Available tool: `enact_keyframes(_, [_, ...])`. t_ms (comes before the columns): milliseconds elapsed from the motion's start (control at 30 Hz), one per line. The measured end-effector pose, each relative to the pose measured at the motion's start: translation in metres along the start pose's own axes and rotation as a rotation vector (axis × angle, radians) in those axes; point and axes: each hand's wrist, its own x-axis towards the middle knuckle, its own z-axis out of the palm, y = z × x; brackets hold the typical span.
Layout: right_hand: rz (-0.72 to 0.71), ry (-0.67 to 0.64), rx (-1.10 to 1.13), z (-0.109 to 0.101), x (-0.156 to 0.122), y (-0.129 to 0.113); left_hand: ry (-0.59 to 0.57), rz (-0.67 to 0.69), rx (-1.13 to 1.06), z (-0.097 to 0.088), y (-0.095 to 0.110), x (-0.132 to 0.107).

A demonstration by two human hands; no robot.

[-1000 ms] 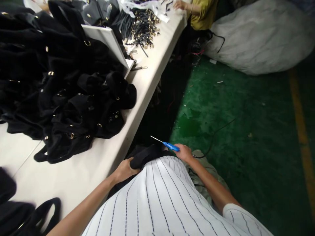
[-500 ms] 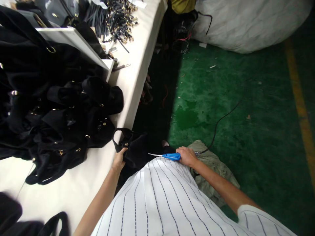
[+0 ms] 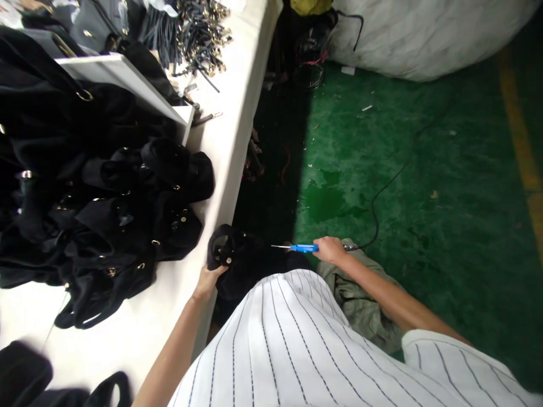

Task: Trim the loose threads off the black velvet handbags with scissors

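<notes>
At the table's edge my left hand (image 3: pixel 211 281) is closed on a small black bag (image 3: pixel 244 265). A loop handle and a gold-coloured stud show at the bag's top; its lower part merges with the dark beneath. My right hand (image 3: pixel 331 250) is wrapped round a blue air blow gun (image 3: pixel 304 248) in front of my body. The gun's thin metal nozzle points left towards the bag, with a gap between them. From its rear end a dark hose (image 3: pixel 375 217) runs off across the floor.
Several black bags with gold-coloured fittings (image 3: pixel 127 220) are heaped on the white-covered table (image 3: pixel 229 147) to my left. Straps with metal clips (image 3: pixel 203 34) lie beyond a white board (image 3: pixel 127 76). A large white sack (image 3: pixel 407 39) stands on the green floor (image 3: pixel 424 141).
My right hand has moved forward and slightly right with the air blow gun, whose nozzle has come away from my shirt. My left hand has shifted the bag slightly right and turned its handle.
</notes>
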Motion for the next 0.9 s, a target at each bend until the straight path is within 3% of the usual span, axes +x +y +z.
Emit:
enact_keyframes(167, [0.038,0.033,-0.04,-0.017,0.011,0.012,-0.28,0.477,0.841,0.006,0.001,-0.006])
enact_keyframes(300, [-0.084,0.031,-0.042,-0.022,0.012,-0.004,-0.42,0.63,1.233,0.023,0.0,-0.008])
enact_keyframes(500, [-0.165,0.037,-0.029,-0.025,0.015,-0.046,-0.532,0.849,1.447,0.05,-0.004,-0.001])
enact_keyframes(633, [-0.204,0.031,-0.038,-0.029,0.017,-0.066,-0.581,0.881,1.463,0.076,-0.009,0.006])
enact_keyframes(767, [-0.206,0.024,-0.08,-0.034,0.021,-0.068,-0.618,0.909,1.478,0.098,-0.013,0.011])
enact_keyframes(900, [-0.192,-0.002,-0.107,-0.039,0.024,-0.062,-0.636,0.925,1.489,0.106,-0.019,0.015])
